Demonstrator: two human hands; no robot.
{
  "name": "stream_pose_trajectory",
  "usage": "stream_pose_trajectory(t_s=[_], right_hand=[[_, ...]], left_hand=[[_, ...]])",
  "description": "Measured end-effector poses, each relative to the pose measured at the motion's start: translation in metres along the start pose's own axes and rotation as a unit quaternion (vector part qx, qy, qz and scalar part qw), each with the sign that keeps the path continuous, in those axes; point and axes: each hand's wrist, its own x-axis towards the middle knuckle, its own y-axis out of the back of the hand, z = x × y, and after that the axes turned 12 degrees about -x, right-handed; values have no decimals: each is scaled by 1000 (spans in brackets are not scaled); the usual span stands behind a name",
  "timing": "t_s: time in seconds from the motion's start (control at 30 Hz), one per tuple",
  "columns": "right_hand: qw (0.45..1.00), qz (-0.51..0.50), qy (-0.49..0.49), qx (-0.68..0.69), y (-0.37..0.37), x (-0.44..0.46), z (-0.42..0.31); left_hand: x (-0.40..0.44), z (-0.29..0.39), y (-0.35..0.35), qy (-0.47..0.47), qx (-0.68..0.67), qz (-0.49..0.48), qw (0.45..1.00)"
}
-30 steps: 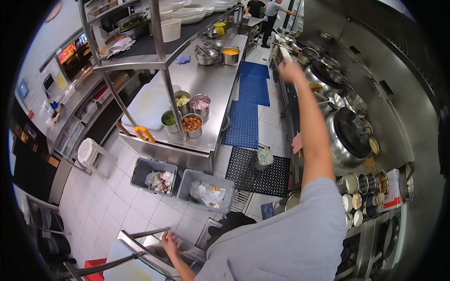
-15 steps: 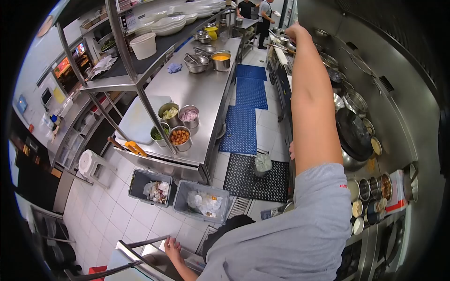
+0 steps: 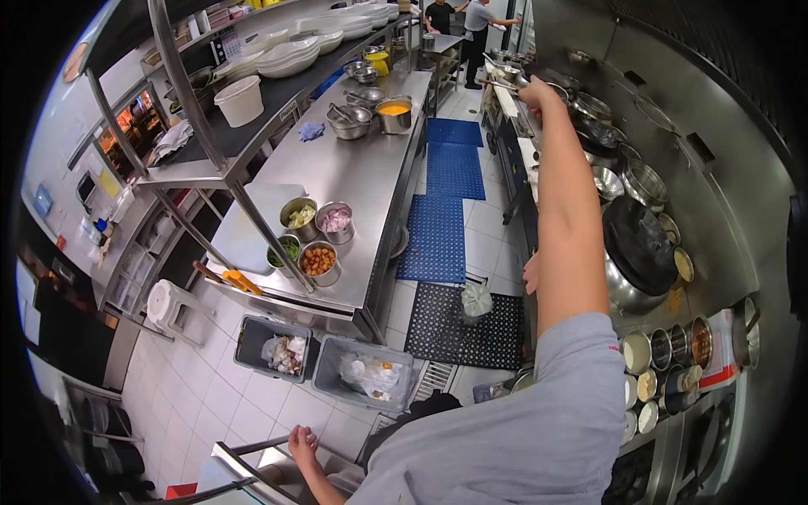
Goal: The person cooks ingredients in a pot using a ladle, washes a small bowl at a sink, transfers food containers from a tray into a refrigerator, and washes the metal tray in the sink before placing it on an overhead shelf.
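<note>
My right arm in a grey sleeve stretches along the cooking line. My right hand (image 3: 535, 93) is closed at its far end, near pans and a long thin handle (image 3: 503, 85); what it grips is too small to make out. Low on the left, my left hand (image 3: 305, 444) is loosely open beside a metal rail (image 3: 257, 443), holding nothing visible. Fingers of another hand (image 3: 531, 273) show past my right forearm; whose they are I cannot tell. Close to that forearm stands a large dark wok (image 3: 638, 240). Metal bowls (image 3: 644, 183) lie behind it.
Pots of chopped food (image 3: 318, 261) stand on the steel counter (image 3: 362, 189) beside a white cutting board (image 3: 252, 215). Two grey bins (image 3: 362, 370) sit on the floor. A bag (image 3: 476, 300) rests on the black mat (image 3: 421, 324). A person (image 3: 478, 34) stands far off.
My right hand has come back nearer along the cooking line. My left hand has shifted slightly left along the rail. The far person now stretches an arm to the right.
</note>
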Motion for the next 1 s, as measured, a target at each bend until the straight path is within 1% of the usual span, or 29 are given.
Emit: stream_pose_trajectory(t_s=[0.03,0.07,0.13,0.17,0.2,0.23,0.27,0.3,0.33,0.37,0.4,0.43,0.47,0.5,0.53,0.57,0.6,0.63,0.67,0.7,0.73,0.8,0.83,0.87,0.9,0.93,0.97,1.0], right_hand=[[994,-5,106,-27,-22,31,15],[994,39,104,14,-29,-8,13],[989,58,131,-47,-79,-33,25],[960,86,259,-56,-115,-51,40],[937,55,323,-123,-175,-58,64],[897,-184,339,-218,-199,-100,61],[873,-311,334,-171,-244,-148,68],[838,-434,306,-126,-283,-203,71],[786,-505,335,-122,-299,-272,52],[729,-573,357,-113,-312,-341,32],[720,-658,207,-73,-363,-392,29],[685,-704,185,-30,-394,-448,18],[674,-713,191,-20,-421,-497,6],[653,-730,203,-6,-448,-537,-10],[648,-729,221,14,-463,-575,-32],[639,-717,280,-5,-474,-608,-54],[631,-698,338,-20,-477,-630,-82],[617,-702,354,-31,-486,-644,-116],[585,-720,371,-41,-495,-651,-143],[554,-738,381,-58,-505,-666,-172],[537,-744,391,-75,-517,-669,-195],[541,-591,572,-176,-554,-667,-260],[534,-505,650,-192,-543,-675,-312],[525,-498,662,-193,-542,-682,-361],[551,-504,647,-151,-545,-691,-412],[573,-509,633,-107,-548,-701,-453],[561,-500,651,-108,-547,-716,-492],[578,-511,634,-54,-547,-732,-531]], left_hand=[[0,8,-6,-8,-2,-1,1000],[2,10,-12,-16,-9,-3,1000],[17,10,-10,-12,-15,-6,1000],[24,10,-11,-1,0,-16,1000],[27,7,-9,16,10,-18,1000],[38,-1,-4,16,-6,-26,1000],[49,-7,1,16,-29,-18,999],[62,-15,8,14,-45,-32,998],[57,3,1,40,-29,-5,999],[78,-8,6,31,-69,17,997],[91,0,8,31,-100,26,994],[108,6,12,18,-133,46,990],[127,16,15,8,-181,70,981],[147,29,20,11,-188,80,979],[175,38,26,7,-230,113,966],[202,51,31,-27,-257,132,957],[232,66,37,-43,-264,176,947],[263,81,48,-69,-234,212,946],[290,89,59,-99,-236,214,943],[307,115,74,-112,-235,228,938],[321,131,91,-109,-245,251,930],[361,170,135,-129,-240,257,927],[376,182,160,-133,-250,269,920],[394,194,186,-158,-243,311,905],[412,213,215,-184,-235,352,887],[422,229,241,-196,-245,362,878],[427,242,269,-186,-253,375,872],[430,253,297,-174,-264,391,865]])
